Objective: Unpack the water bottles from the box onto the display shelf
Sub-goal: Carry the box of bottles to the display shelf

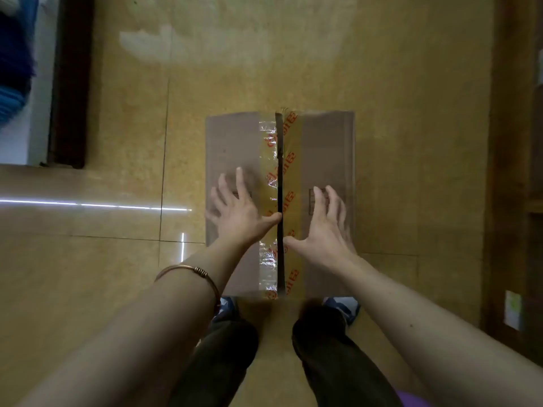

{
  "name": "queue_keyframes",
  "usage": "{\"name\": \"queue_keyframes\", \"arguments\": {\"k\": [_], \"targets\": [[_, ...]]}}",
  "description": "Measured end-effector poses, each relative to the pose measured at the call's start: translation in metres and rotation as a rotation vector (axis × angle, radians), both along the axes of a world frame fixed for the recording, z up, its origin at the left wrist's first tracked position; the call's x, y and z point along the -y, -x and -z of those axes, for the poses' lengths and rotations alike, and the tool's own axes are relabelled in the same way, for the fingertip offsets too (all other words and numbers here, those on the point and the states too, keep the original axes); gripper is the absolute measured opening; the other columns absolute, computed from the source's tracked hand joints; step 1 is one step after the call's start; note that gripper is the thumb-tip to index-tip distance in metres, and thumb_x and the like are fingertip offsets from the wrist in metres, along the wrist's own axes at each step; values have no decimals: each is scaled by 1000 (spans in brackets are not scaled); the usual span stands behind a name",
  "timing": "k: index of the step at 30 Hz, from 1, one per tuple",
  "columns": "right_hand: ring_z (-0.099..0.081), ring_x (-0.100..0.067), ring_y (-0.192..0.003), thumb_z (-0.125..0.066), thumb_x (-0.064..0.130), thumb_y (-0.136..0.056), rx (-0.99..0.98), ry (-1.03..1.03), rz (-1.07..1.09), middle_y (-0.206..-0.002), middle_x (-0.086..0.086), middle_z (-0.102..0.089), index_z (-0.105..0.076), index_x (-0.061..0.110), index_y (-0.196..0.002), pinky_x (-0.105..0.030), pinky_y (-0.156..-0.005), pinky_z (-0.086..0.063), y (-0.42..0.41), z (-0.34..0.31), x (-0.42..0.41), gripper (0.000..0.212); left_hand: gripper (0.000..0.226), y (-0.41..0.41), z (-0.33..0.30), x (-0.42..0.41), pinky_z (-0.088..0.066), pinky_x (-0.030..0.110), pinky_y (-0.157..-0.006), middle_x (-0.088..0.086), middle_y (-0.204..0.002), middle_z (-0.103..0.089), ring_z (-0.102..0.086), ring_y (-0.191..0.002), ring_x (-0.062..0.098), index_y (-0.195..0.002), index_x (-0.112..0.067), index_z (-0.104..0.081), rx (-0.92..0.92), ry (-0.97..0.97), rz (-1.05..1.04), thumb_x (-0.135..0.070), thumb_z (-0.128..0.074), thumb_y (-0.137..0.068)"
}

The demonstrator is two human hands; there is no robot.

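**Opening the taped box on the floor**

Reaching down with both hands, I have the cardboard box point(323, 148) right in front of my feet on the tiled floor point(117, 142). The tape point(269, 160) down the middle is already split, and a dark gap runs the whole length between the two top flaps.

What I'd worry about first: pulling the flaps unevenly. My left hand point(239, 211) lies on the left flap with its fingers spread and fairly straight, thumb tip at the edge of the gap; it holds nothing. My right hand point(326, 230) hovers on or just over the right flap, fingers spread and slightly bent, thumb also near the gap, also holding nothing. Whether the right palm is actually touching the cardboard I cannot tell, as the view is blurred there. If one thumb hooks under its flap and the other slips off the shiny tape, the box could twist or skid on the smooth tiles. Leftover tape at the far end might also hold the flaps together and tear the cardboard when I lift.

The water bottles are not visible; I judge they are inside, under the flaps, directly below both hands. The shelf edge point(511, 201) seems to run along my right side, near the box, though little of it shows. Nothing has been unpacked yet, so the task is at its very start.
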State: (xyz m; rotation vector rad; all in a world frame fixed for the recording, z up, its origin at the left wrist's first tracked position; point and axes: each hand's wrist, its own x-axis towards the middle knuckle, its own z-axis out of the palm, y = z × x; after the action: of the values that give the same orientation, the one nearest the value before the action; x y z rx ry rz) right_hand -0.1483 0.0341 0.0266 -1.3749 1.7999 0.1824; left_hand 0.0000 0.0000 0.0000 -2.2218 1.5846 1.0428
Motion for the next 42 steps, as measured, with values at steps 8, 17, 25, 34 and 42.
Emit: {"name": "queue_keyframes", "arguments": {"k": [8,17,25,34,42], "targets": [[18,-26,-145,-68,52,-79,-84,-37,-95,-157,-5,22,16,20,-150,-43,-117,4,0,6,-5,115,130,5,12,-11,2,67,-108,8,-154,29,21,-142,36,-143,-30,29,19,-14,-14,-62,-71,-68],[20,-28,-145,-69,56,-75,-85,-62,-59,-155,-8,28,22,18,-148,-44,-118,8,-17,8,-20,123,109,14,-18,-19,0,63,-112,4,-156,16,13,-144,30,-148,-28,15,-108,124,-51,-37,-67,-76],[21,-32,-144,-66,60,-77,-166,-147,-2,-153,-14,30,29,16,-145,-48,-118,9,-26,-12,-10,125,95,-44,-56,-12,-13,55,-115,10,-157,-1,-2,-144,32,-151,-22,4,-3,142,-264,-9,-60,-82],[16,-38,-144,-70,48,-79,-265,-135,-27,-152,-17,32,29,17,-146,-53,-117,3,-45,-1,29,124,78,-63,-63,-10,-28,49,-109,11,-157,-13,-16,-142,33,-152,-19,-6,-4,111,-331,-37,-54,-93],[-1,-31,-147,-68,18,-84,-177,-71,93,-160,-12,8,18,11,-150,-44,-118,-18,-33,-40,22,108,32,-50,-66,-5,-48,45,-93,19,-120,-59,-56,-110,36,-126,-6,-48,-44,-55,-237,-22,-42,-99]]}}
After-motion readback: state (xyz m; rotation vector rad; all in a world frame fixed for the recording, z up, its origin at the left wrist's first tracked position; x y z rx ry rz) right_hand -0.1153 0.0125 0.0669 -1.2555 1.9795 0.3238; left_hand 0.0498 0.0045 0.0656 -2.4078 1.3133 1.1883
